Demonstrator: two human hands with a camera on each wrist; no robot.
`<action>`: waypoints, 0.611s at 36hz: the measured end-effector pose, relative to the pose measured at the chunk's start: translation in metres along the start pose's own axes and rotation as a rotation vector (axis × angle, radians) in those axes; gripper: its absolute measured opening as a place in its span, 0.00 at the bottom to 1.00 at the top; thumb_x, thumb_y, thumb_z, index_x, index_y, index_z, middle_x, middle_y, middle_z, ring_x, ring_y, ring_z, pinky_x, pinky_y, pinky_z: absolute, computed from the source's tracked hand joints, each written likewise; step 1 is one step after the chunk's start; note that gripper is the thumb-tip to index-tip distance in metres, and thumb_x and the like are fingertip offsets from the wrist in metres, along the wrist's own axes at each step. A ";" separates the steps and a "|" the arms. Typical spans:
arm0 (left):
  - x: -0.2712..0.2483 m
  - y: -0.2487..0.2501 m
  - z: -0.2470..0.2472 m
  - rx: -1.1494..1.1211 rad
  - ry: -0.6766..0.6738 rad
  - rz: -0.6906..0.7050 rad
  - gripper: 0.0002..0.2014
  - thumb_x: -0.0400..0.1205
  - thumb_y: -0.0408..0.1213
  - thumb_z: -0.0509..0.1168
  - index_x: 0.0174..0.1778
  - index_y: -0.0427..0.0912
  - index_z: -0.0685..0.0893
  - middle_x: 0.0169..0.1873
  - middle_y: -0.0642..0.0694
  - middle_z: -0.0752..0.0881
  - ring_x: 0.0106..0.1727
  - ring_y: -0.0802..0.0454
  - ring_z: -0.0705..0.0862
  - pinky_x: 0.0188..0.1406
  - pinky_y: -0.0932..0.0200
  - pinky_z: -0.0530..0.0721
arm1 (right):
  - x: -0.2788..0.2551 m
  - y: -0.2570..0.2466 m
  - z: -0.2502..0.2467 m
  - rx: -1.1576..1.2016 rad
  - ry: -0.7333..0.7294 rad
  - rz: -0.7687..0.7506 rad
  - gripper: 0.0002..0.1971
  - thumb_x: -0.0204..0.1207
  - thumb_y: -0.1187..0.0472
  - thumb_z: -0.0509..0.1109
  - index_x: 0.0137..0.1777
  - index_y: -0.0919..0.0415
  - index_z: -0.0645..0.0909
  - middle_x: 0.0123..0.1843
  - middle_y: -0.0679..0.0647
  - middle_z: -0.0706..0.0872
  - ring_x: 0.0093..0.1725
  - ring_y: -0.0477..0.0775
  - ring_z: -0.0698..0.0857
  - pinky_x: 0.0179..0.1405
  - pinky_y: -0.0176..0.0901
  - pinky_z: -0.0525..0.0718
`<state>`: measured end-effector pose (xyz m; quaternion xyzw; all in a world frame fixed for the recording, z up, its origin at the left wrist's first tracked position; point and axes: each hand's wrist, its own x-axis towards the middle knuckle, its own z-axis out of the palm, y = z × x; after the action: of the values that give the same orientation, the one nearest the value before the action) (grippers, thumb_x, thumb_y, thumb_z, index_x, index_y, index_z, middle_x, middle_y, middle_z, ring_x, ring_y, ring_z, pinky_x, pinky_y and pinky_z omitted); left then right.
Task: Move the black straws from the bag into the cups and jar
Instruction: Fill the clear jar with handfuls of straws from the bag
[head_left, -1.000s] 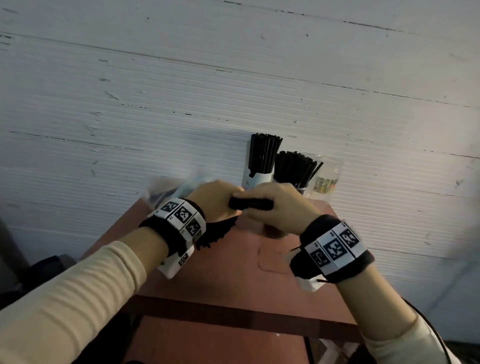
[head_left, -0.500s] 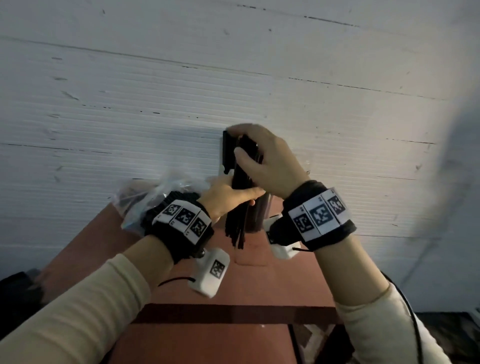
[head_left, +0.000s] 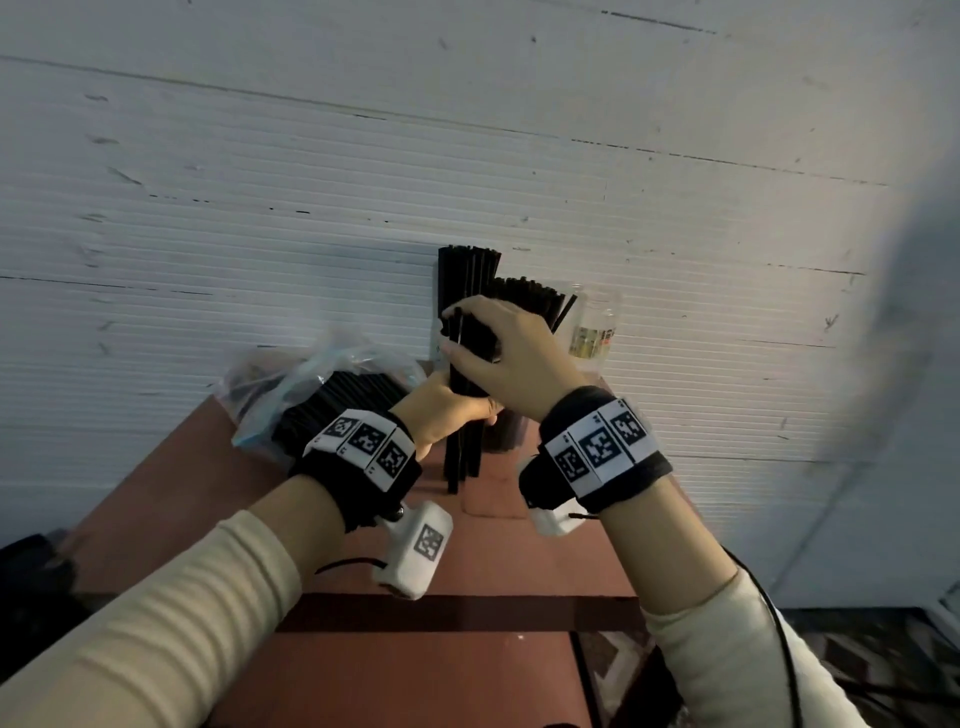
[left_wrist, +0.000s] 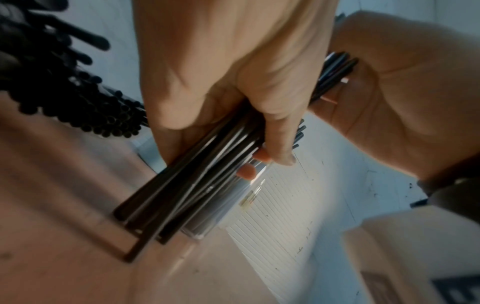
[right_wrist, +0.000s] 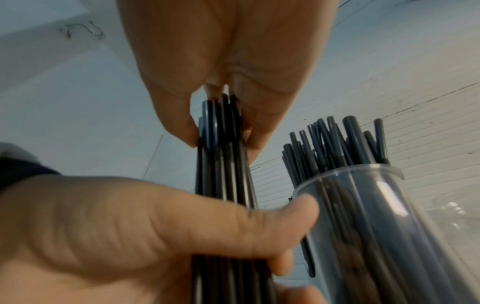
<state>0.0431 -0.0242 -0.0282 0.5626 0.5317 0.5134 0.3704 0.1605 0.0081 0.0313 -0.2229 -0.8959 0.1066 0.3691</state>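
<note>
A bundle of black straws (head_left: 461, 457) stands upright with its lower ends down on the red-brown table (head_left: 208, 493). My left hand (head_left: 447, 410) grips the bundle round its middle, thumb across the front (right_wrist: 207, 222). My right hand (head_left: 504, 348) pinches the top ends (right_wrist: 223, 123). A clear plastic bag (head_left: 322, 384) with more black straws (left_wrist: 78, 92) lies at the left. Behind the hands, straws stand in a white cup (head_left: 467, 275) and in a clear cup (right_wrist: 363, 205). An almost empty clear jar (head_left: 595, 332) is at the back right.
A white ribbed wall (head_left: 467, 156) rises directly behind the narrow table. The cups and jar stand in a row against it. A dark crossbar (head_left: 467, 613) runs across the table's near end, and the floor (head_left: 857, 665) shows at the lower right.
The bundle went from lying sideways between my hands to upright. It has come down from in front of the wall, so its lower ends now reach the table, with my right hand on its top.
</note>
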 end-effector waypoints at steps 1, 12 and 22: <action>0.000 -0.004 -0.001 0.021 -0.044 -0.031 0.11 0.73 0.35 0.74 0.42 0.28 0.86 0.37 0.39 0.88 0.46 0.49 0.86 0.67 0.45 0.81 | -0.001 0.000 0.002 0.026 -0.003 -0.004 0.20 0.79 0.57 0.70 0.70 0.57 0.77 0.64 0.52 0.82 0.62 0.46 0.80 0.56 0.22 0.71; -0.002 -0.011 -0.006 0.074 -0.116 -0.118 0.23 0.66 0.55 0.76 0.45 0.37 0.88 0.42 0.44 0.90 0.50 0.49 0.86 0.67 0.44 0.80 | -0.002 -0.007 0.010 0.151 0.022 -0.077 0.15 0.77 0.66 0.68 0.64 0.60 0.79 0.60 0.52 0.82 0.58 0.46 0.81 0.57 0.23 0.74; -0.003 -0.013 -0.010 0.149 -0.136 -0.128 0.19 0.76 0.50 0.73 0.46 0.35 0.88 0.43 0.44 0.90 0.51 0.52 0.86 0.62 0.57 0.79 | -0.001 -0.010 0.011 0.100 0.051 -0.114 0.13 0.76 0.62 0.71 0.60 0.59 0.80 0.55 0.51 0.83 0.54 0.46 0.81 0.59 0.42 0.79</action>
<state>0.0305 -0.0265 -0.0394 0.5869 0.5770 0.4083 0.3948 0.1501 -0.0010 0.0269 -0.1557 -0.8910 0.1244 0.4080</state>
